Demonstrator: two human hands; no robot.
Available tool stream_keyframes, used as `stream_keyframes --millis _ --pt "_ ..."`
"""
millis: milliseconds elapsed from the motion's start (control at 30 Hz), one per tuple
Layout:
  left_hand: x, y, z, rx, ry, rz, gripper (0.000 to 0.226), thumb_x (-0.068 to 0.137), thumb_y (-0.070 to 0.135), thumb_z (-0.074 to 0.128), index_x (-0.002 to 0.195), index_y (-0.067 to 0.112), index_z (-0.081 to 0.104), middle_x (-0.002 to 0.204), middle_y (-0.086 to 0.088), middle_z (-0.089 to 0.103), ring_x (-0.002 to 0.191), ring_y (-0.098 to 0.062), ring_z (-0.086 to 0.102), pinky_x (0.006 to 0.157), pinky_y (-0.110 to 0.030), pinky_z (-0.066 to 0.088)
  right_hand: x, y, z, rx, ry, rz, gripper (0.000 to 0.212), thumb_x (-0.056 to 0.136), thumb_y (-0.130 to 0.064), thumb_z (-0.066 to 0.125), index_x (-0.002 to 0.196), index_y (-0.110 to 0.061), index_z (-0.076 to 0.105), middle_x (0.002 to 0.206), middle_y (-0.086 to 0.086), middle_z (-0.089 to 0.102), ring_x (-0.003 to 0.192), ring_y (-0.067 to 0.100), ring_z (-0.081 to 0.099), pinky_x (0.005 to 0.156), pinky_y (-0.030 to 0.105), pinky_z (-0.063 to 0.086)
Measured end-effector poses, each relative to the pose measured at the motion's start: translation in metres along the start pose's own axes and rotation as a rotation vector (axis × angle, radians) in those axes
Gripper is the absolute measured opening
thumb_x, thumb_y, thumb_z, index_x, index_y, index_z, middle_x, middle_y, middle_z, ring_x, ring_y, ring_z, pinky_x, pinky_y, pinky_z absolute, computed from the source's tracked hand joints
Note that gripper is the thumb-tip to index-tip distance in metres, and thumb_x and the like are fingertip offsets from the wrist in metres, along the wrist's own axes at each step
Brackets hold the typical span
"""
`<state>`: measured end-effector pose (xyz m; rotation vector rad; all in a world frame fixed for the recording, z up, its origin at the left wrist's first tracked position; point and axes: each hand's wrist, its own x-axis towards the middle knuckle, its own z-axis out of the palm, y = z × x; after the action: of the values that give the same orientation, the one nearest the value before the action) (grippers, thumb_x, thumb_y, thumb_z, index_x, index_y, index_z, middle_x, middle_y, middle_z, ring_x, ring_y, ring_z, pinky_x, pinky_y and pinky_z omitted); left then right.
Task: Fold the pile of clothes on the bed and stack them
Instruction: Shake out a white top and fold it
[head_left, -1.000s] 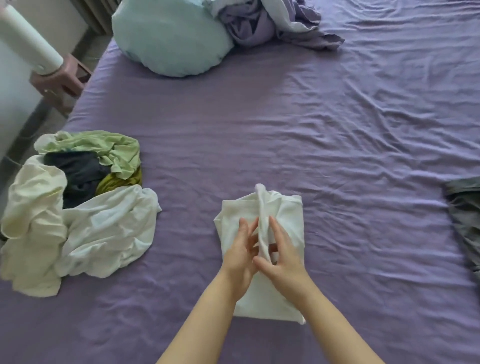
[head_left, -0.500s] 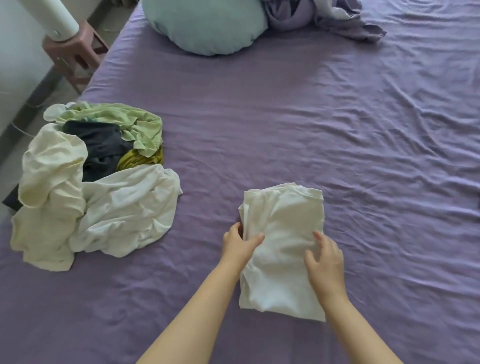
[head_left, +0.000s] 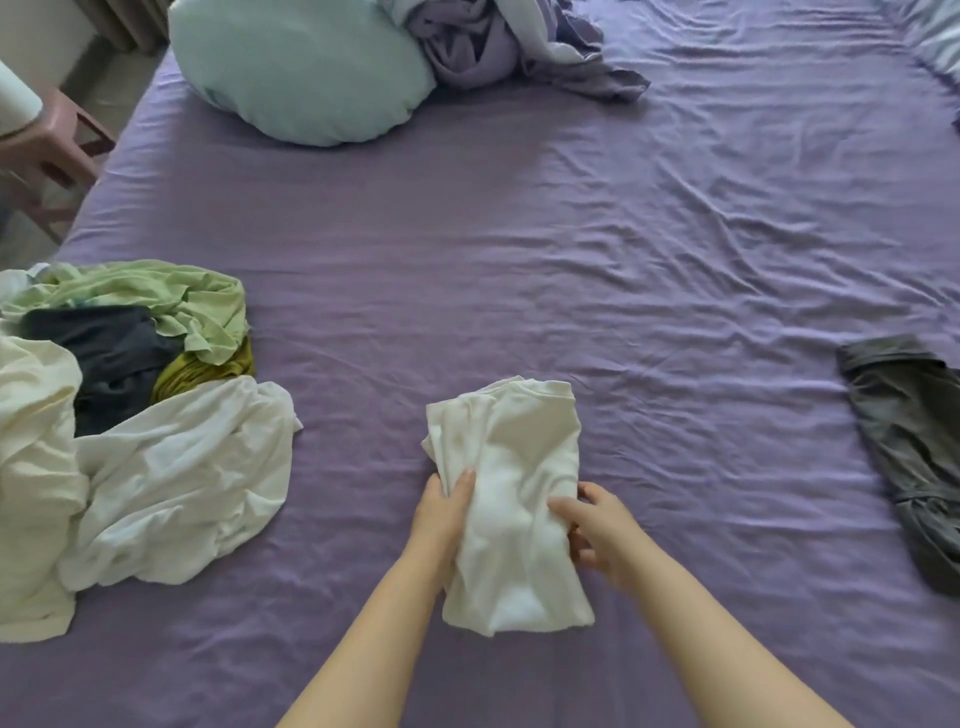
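hands grip a folded white garment (head_left: 511, 499) on the purple bed sheet (head_left: 649, 270): left hand (head_left: 441, 514) curled round its left edge, right hand (head_left: 597, 525) pinching its right edge. unfolded clothes pile (head_left: 130, 431) lies well left of it, grey garment (head_left: 904, 441) well right.

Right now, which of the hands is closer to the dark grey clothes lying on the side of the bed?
Right. The right hand grips the folded white garment, on the side facing the grey clothes; the left hand holds its far side.
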<state>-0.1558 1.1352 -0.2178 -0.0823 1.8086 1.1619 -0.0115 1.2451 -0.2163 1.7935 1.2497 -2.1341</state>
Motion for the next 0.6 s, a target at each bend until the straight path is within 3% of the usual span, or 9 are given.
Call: stream_keyframes --millis 167,267,333,500,600 --pt "-0.022 0.021 0.028 -0.108 -0.105 0.067 0.031 0.099 0.036 0.048 0.125 0.018 0.052 0.116 -0.009 0.066 0.102 -0.029 0.066 0.086 -0.046 0.055 -0.022 -0.015 -0.033 0.086 -0.122 -0.142 0.032 0.083 -0.011 0.057 0.108 -0.028 0.066 0.076 -0.003 0.070 0.050 0.009 0.053 0.045 0.021 0.042" --pt "-0.039 0.029 0.060 -0.099 -0.174 0.082 0.027 0.099 0.039 0.046 0.118 0.022 0.057 0.108 -0.005 0.070 0.092 -0.023 0.070 0.067 -0.034 0.057 -0.038 -0.023 -0.074 0.134 -0.149 -0.217 0.035 0.073 -0.016 0.058 0.100 -0.034 0.070 0.085 0.000 0.071 0.059 0.014 0.058 0.048 0.023 0.043" --pt "-0.050 0.033 0.087 -0.092 -0.210 0.091 0.025 0.099 0.039 0.046 0.113 0.022 0.059 0.104 -0.004 0.072 0.085 -0.020 0.071 0.063 -0.031 0.056 -0.047 -0.028 -0.109 0.159 -0.148 -0.243 0.036 0.072 -0.017 0.059 0.101 -0.035 0.070 0.090 0.005 0.070 0.068 0.021 0.055 0.053 0.027 0.041" --pt "-0.082 0.038 0.170 -0.130 -0.290 0.117 0.023 0.100 0.031 0.047 0.114 0.017 0.059 0.102 -0.004 0.073 0.089 -0.019 0.070 0.075 -0.034 0.057 -0.071 -0.032 -0.204 0.165 -0.106 -0.324 0.035 0.085 -0.006 0.054 0.106 -0.031 0.069 0.099 0.011 0.070 0.082 0.028 0.056 0.071 0.039 0.043" --pt "-0.100 0.038 0.226 -0.136 -0.341 0.124 0.023 0.100 0.029 0.047 0.117 0.018 0.058 0.109 -0.005 0.071 0.094 -0.021 0.068 0.082 -0.036 0.056 -0.085 -0.031 -0.266 0.150 -0.055 -0.373 0.037 0.087 -0.004 0.054 0.112 -0.030 0.065 0.100 0.009 0.071 0.082 0.027 0.061 0.068 0.034 0.048"
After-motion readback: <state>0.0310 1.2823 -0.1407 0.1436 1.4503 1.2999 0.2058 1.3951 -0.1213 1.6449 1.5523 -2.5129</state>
